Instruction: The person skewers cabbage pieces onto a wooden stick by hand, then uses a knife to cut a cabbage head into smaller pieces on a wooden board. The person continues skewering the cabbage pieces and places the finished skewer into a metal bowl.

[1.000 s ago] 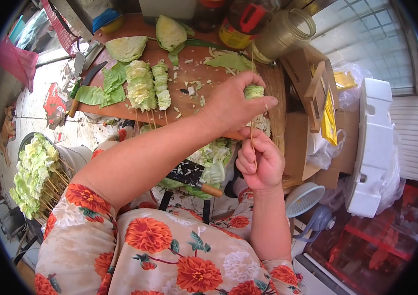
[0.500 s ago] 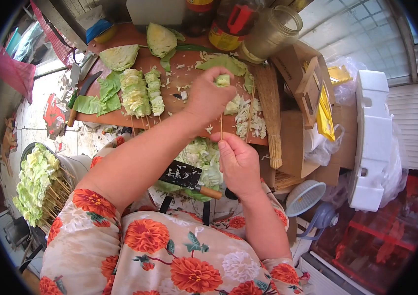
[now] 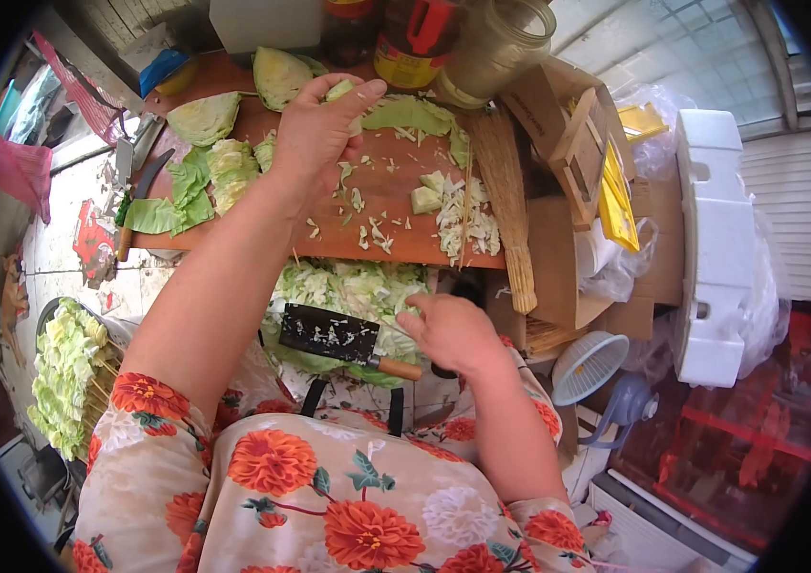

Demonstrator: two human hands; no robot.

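Note:
My left hand (image 3: 315, 129) is over the back of the board, its fingers closed around a pale green piece of cabbage (image 3: 337, 90). Whether a stick runs through that cabbage is hidden by the hand. My right hand (image 3: 461, 334) hovers by the board's front edge, above the cleaver's wooden handle, fingers curled; a thin pale line shows at its fingertips, too faint to name. The black-bladed cleaver (image 3: 329, 332) lies on a heap of chopped cabbage (image 3: 348, 285). Skewered cabbage (image 3: 232, 172) rests on the board, left of my left forearm.
On the reddish-brown board (image 3: 396, 180) are cabbage wedges (image 3: 205, 118), loose leaves (image 3: 186, 196) and shreds. A straw brush (image 3: 505, 205) borders its right side. Bottles (image 3: 412, 48) and a glass jar (image 3: 501, 48) stand behind. More skewered cabbage (image 3: 66, 372) fills a container at left.
My left hand has moved left and farther back with cabbage in it. My right hand has dropped lower, toward the cleaver, and the upright stick it held no longer shows clearly. The view has shifted slightly.

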